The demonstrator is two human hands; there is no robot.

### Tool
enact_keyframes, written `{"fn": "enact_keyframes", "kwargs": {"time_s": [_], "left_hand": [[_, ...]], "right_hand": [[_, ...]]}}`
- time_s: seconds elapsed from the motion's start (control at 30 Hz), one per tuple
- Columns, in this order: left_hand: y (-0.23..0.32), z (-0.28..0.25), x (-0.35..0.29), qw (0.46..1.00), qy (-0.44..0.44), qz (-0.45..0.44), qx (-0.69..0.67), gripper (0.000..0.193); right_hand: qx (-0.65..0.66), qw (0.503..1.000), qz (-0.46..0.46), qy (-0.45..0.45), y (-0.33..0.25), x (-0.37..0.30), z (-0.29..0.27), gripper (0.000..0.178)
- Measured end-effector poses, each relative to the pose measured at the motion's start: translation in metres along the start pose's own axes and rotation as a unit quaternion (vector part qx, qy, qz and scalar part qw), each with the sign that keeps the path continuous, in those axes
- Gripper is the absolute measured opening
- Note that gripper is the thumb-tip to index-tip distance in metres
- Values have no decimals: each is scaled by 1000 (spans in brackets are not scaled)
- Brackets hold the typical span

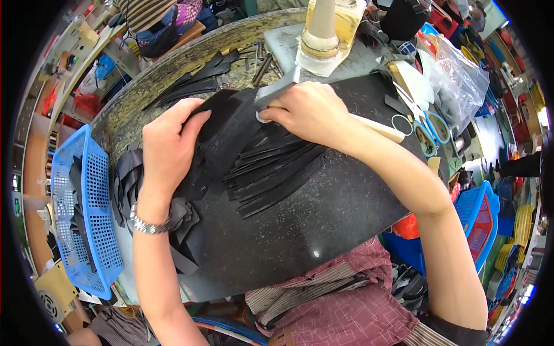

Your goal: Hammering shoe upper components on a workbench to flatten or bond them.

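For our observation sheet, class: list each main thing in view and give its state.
Left hand: pinching black material.
Right hand: closed round hammer.
Hammer: held, not lying down.
Black strips: fanned out.
Black board: speckled.
Left blue basket: holding black pieces.
Clear bag: crumpled.
Blue-handled scissors: lying down; blades open or shut, unclear.

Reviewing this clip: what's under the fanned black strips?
The black strips lie over a dark work board, whose speckled surface shows beside them. Whatever is directly beneath the strips is covered and cannot be seen.
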State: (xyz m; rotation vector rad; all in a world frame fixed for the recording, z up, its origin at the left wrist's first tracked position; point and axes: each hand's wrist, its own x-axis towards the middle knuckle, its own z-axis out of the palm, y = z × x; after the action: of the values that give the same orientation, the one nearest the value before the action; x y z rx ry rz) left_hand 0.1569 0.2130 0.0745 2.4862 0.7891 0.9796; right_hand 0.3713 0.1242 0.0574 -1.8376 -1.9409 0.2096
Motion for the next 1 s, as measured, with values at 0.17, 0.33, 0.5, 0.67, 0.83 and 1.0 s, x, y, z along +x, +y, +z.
{"fn": "enact_keyframes", "kwargs": {"time_s": [0.17,0.33,0.5,0.67,0.83,1.0], "left_hand": [[-17,-8,-8,974,-88,157,135,14],[70,-33,-27,971,-178,-69,-142,14],[97,44,-121,874,-388,-109,-272,28],[115,62,-129,958,-277,-12,-73,41],[105,82,-128,952,-258,18,-165,38],[98,84,-137,947,-216,217,-95,31]], "right_hand": [[-8,998,-33,49,6,-34,-17,25],[17,997,70,15,5,-105,-63,22],[24,992,-57,-106,-8,-145,-66,18],[129,956,-77,-252,-6,-187,-54,25],[109,950,-95,-278,-6,-194,-47,26],[129,945,-84,-288,-1,-185,-53,27]]}}
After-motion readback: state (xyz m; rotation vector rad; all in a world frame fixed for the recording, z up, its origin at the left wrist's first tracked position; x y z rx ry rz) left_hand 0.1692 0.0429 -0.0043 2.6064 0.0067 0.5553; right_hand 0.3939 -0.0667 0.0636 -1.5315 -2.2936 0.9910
